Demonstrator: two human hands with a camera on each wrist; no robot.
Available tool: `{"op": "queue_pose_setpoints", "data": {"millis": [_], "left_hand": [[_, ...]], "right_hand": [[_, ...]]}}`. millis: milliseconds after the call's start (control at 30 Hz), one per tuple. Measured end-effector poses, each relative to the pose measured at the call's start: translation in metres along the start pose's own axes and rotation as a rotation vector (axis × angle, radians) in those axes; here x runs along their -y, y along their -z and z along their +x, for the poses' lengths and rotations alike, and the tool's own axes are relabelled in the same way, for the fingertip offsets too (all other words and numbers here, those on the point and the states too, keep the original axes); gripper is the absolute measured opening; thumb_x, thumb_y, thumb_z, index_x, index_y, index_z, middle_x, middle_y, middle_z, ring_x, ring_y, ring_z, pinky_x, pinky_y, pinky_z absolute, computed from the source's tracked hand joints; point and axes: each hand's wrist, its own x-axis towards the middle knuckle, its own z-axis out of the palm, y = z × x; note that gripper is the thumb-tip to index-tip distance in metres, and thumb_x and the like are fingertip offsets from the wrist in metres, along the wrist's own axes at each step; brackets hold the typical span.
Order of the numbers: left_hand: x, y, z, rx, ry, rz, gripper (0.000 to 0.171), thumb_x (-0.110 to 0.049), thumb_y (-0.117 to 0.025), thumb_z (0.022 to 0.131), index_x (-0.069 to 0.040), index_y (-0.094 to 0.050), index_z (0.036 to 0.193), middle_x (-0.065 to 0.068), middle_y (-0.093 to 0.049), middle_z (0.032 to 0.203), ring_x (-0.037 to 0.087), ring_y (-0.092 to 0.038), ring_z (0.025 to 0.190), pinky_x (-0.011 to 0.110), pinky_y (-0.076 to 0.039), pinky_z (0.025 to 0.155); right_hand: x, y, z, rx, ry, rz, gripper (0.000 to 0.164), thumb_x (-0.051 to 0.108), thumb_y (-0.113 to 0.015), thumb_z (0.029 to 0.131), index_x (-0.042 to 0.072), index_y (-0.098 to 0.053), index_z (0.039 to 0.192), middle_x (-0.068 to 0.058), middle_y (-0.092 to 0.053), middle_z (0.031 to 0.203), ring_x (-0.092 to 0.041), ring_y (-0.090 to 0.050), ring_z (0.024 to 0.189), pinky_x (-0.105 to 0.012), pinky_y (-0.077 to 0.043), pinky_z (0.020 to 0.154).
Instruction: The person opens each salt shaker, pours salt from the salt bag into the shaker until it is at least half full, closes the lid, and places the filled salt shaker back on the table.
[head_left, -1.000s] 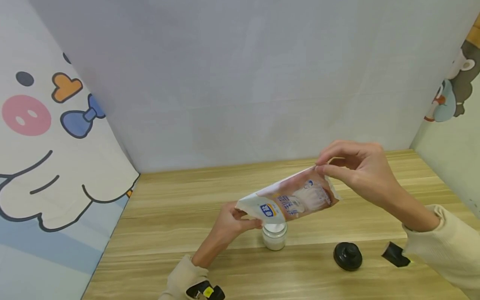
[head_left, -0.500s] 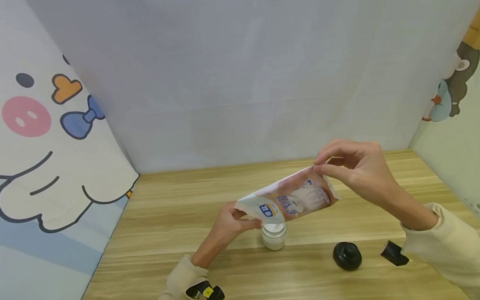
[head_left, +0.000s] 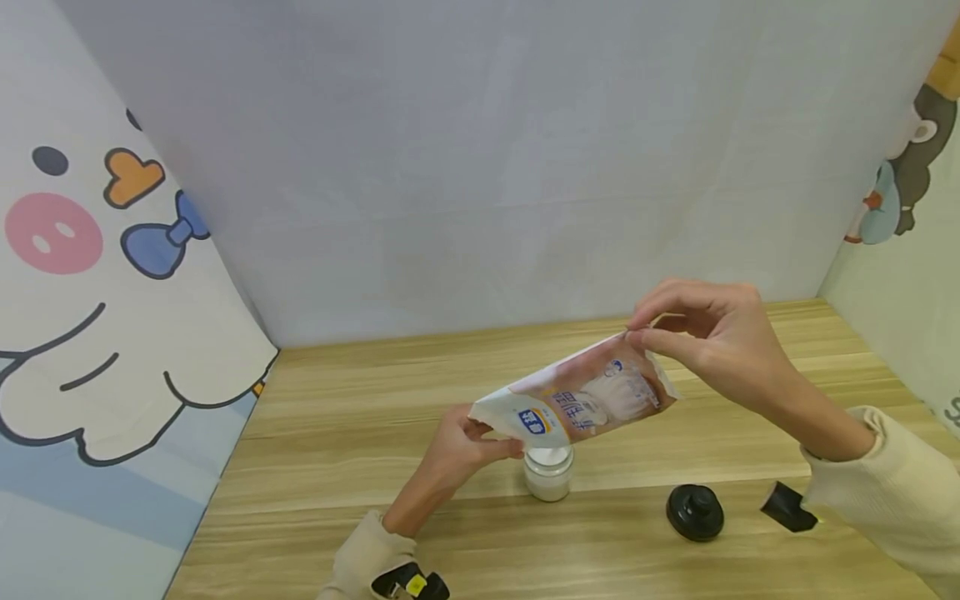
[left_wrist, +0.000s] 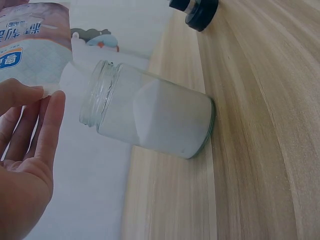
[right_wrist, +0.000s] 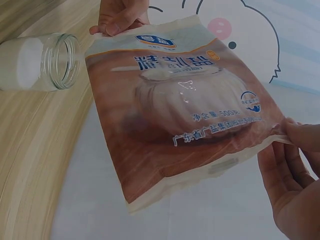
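A brown and white salt bag [head_left: 585, 396] hangs tilted between my two hands, its left end lower than its right. My left hand [head_left: 463, 446] pinches the bag's lower corner between thumb and fingers. At the raised corner, my right hand [head_left: 716, 333] grips the edge with thumb and fingertips. Just under the bag's low end stands a clear glass jar [head_left: 548, 479], uncovered, its mouth partly hidden by the bag in the head view. White salt [left_wrist: 172, 117] lies sloped inside the jar in the left wrist view. The bag's printed face [right_wrist: 185, 105] looks flat in the right wrist view.
A round black lid [head_left: 695, 512] with a knob lies on the wooden table [head_left: 337, 467], right of the jar. Black wrist cameras sit by both sleeves. A grey backdrop [head_left: 525, 167] rises behind the table, with cartoon-printed panels at left and right.
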Motion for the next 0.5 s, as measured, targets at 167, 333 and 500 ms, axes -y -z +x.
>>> {"op": "queue_pose_setpoints", "data": {"millis": [167, 333, 500], "left_hand": [[0.0013, -0.0001, 0.0007, -0.001, -0.007, -0.001, 0.040, 0.009, -0.072, 0.072, 0.006, -0.063, 0.110, 0.016, -0.067, 0.103, 0.027, -0.066, 0.092, 0.044, -0.057, 0.079], [0.0032, 0.0003, 0.0013, -0.004, -0.010, -0.005, 0.041, 0.009, -0.072, 0.072, 0.006, -0.062, 0.111, 0.016, -0.067, 0.103, 0.027, -0.065, 0.092, 0.044, -0.057, 0.079], [0.0041, 0.0005, 0.0019, -0.009, -0.011, 0.000, 0.041, 0.009, -0.072, 0.072, 0.006, -0.062, 0.111, 0.016, -0.067, 0.103, 0.027, -0.066, 0.091, 0.044, -0.057, 0.078]], "right_hand": [[-0.0003, 0.0000, 0.0001, -0.001, 0.000, -0.012, 0.016, -0.020, -0.065, 0.076, -0.006, -0.068, 0.085, -0.009, -0.066, 0.087, -0.017, -0.062, 0.081, -0.021, -0.056, 0.073], [-0.0014, 0.0003, 0.0002, -0.001, 0.005, -0.005, 0.016, -0.020, -0.065, 0.076, -0.007, -0.068, 0.085, -0.008, -0.066, 0.088, -0.018, -0.062, 0.082, -0.021, -0.056, 0.073], [-0.0034, 0.0005, 0.0004, 0.001, 0.010, 0.005, 0.016, -0.021, -0.064, 0.076, -0.008, -0.068, 0.084, -0.009, -0.066, 0.087, -0.018, -0.062, 0.082, -0.021, -0.056, 0.072]]}}
